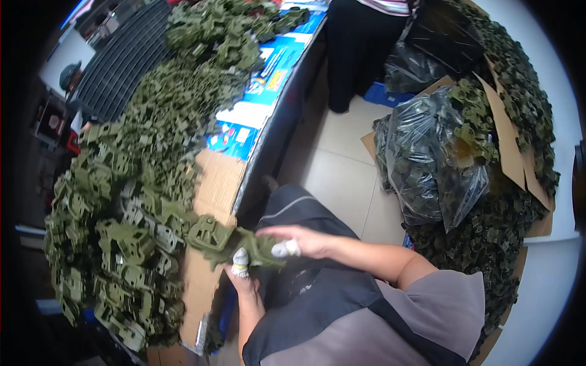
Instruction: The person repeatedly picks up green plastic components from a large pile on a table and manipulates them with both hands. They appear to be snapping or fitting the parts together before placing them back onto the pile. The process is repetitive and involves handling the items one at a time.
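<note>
In front of my body, over the table's near edge, both hands hold an olive-green moulded plastic part (261, 249). My left hand (242, 279) grips its underside from below, the thumb wrapped in white and pressed on the part. At its right end my right hand (305, 241) is closed on it, its thumb also covered in white and the fingers along the far side. Just left of it is another green piece with a square opening (209, 233), above the cardboard; I cannot tell whether the two are joined.
Heaped green parts (128, 238) cover the table to my left, beside a bare strip of cardboard (213, 177). To the right stand a clear plastic bag (421, 158) of parts and a large dark-green pile (464, 256). Another person (360, 49) stands ahead on the tiled floor (342, 134).
</note>
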{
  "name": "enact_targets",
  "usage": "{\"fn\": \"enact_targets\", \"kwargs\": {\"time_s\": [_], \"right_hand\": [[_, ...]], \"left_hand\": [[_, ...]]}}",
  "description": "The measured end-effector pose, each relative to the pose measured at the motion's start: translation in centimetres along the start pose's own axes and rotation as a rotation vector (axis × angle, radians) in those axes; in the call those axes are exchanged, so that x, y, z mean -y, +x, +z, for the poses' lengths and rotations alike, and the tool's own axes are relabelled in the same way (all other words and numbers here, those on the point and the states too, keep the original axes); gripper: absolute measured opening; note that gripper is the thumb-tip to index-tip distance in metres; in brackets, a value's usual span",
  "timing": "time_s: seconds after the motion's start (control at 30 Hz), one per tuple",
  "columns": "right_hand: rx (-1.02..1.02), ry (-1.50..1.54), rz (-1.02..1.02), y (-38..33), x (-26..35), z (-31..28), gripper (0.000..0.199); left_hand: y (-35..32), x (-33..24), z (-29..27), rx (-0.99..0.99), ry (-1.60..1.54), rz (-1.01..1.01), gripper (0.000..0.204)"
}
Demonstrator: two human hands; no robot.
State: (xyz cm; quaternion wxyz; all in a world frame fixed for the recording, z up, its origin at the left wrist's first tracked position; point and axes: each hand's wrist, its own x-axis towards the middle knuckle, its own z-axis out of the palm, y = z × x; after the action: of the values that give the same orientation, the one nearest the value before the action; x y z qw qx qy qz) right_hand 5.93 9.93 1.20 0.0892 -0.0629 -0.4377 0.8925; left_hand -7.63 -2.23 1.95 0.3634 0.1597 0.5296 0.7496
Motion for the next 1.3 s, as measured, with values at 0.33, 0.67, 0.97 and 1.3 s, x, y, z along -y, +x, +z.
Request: {"fn": "enact_targets", "kwargs": {"time_s": [0.33, 0.67, 0.97, 1.3], "right_hand": [[-0.097, -1.208, 0.038, -4.3, 3.2, -0.6, 0.057], [0.105, -1.347, 0.164, -7.3, -1.3, 0.6, 0.064], [0.091, -1.56, -0.042, -6.6, -1.5, 0.5, 0.059], [0.139, -1.126, 0.376, -5.8, -1.3, -0.3, 0.059]], "left_hand": [[-1.2, -4.0, 4.1, 0.852, 1.488, 0.409, 0.078], [-3.8, 0.2, -0.1, 0.965, 1.237, -0.079, 0.075], [-3.3, 0.6, -0.1, 0.982, 1.291, -0.114, 0.067], [-2.7, 0.8, -0.9, 0.963, 1.099, -0.227, 0.066]]}}
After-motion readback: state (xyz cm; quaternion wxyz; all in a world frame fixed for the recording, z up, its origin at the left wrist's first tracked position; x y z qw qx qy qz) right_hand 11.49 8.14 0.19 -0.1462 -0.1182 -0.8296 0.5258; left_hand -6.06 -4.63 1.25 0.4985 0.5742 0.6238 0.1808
